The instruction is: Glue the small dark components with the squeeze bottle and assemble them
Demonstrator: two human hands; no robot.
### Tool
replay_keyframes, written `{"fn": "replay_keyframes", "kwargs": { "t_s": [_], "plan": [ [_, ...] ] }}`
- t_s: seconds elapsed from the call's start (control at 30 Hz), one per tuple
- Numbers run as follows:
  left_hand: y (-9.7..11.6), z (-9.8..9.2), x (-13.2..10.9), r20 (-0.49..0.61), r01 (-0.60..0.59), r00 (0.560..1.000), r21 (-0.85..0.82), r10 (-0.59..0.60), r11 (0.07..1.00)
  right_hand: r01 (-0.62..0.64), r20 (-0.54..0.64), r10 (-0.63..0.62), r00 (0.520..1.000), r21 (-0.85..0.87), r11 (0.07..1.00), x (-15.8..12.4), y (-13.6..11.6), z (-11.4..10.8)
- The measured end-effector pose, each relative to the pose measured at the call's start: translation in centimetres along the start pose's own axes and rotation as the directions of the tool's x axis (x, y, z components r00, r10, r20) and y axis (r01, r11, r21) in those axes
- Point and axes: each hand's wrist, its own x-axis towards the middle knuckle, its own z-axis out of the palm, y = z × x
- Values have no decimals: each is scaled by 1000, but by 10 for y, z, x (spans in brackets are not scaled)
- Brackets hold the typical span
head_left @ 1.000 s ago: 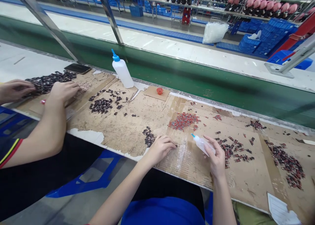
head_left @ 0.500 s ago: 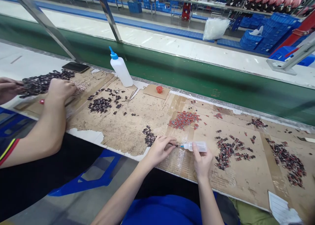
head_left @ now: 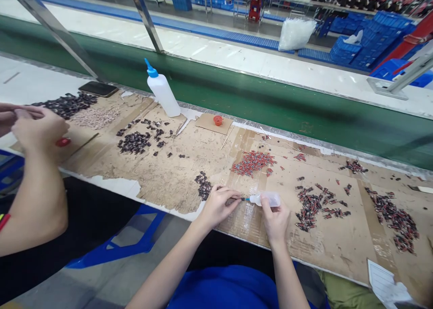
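Observation:
My left hand (head_left: 221, 204) pinches a small dark part (head_left: 243, 199) between thumb and fingers, low over the cardboard. My right hand (head_left: 276, 219) grips a small clear squeeze bottle (head_left: 270, 199) lying nearly level, its thin blue-green tip pointing left at the dark part. Whether tip and part touch, I cannot tell. Just left of my left hand is a little heap of dark parts (head_left: 203, 186). Beyond my hands lies a pile of small red parts (head_left: 253, 163). To the right of my right hand are red-and-black pieces (head_left: 310, 208) in a loose heap.
A large white bottle (head_left: 164, 94) with a blue nozzle stands at the back. Nearby is a red cap (head_left: 218, 120) on a cardboard square. At left, a co-worker's hands (head_left: 37, 126) work beside dark parts and a phone (head_left: 98, 89). More red-and-black pieces (head_left: 392, 221) lie far right.
The small bottle in my right hand has shifted slightly left, toward the part in my left hand. The co-worker's nearer hand has moved left, from the pale bits to the other hand.

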Motion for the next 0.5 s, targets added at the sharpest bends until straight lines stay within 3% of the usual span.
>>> {"fn": "replay_keyframes", "kwargs": {
  "t_s": [0.3, 0.5],
  "plan": [
    [1, -1, 0, -7, -5, 1000, 14, 5, 1000, -5, -68, 7, 998, 29, 1000, 1, 0, -2],
    [0, -1, -1, -17, -18, 1000, 28, 19, 999, -11, -24, 12, 1000, 49, 999, 0, 2, -2]
  ]
}}
